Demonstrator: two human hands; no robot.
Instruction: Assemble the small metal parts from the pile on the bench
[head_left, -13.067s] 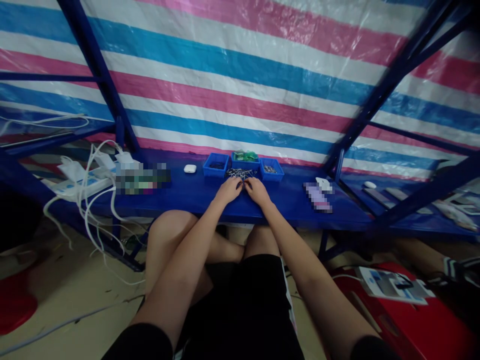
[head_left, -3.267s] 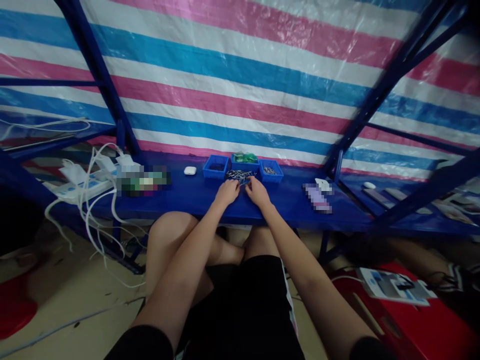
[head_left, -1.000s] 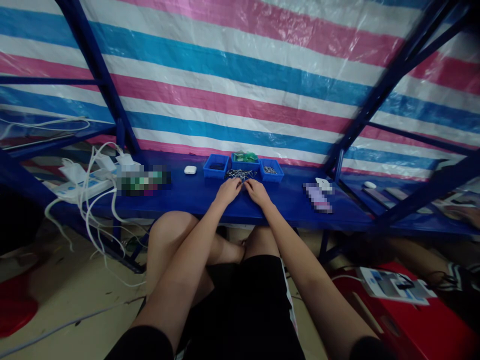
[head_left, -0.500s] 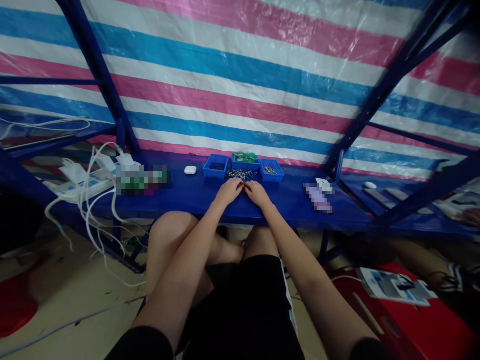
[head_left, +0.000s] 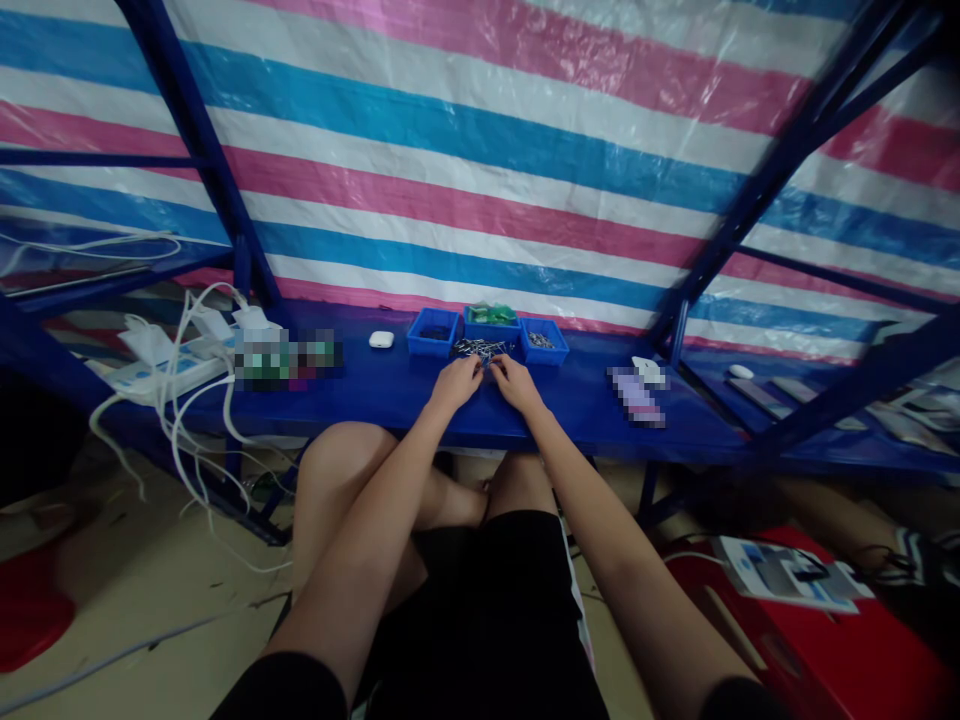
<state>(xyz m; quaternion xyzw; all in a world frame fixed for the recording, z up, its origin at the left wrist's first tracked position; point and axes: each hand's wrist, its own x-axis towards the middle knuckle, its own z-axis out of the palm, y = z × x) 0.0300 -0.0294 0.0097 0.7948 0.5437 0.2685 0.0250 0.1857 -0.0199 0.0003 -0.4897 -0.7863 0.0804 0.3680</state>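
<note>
My left hand (head_left: 457, 383) is at the near side of a loose pile of thin metal pieces (head_left: 480, 348) on the blue table, its fingers bent together in a pinch. Beside it, a small gap away, my right hand (head_left: 514, 382) is also closed at the fingertips, just below the pile's right part. Whatever is between the fingers is too small to make out. Around the pile stand a blue bin with dark pieces (head_left: 433, 332), a blue bin with green plastic packets (head_left: 491, 318) and a blue bin with small silvery parts (head_left: 543, 341).
A white earbud case (head_left: 381, 340) lies left of the bins. Farther left, a white power strip (head_left: 176, 370) carries several plugs and tangled cables. A purple item (head_left: 636, 396), blurred out, lies at right. Blue frame posts (head_left: 202, 150) rise on both sides before a striped sheet (head_left: 465, 190).
My hands have moved slightly apart; their fingertips were close together before. At the far right edge, another person's hand has gone out of view.
</note>
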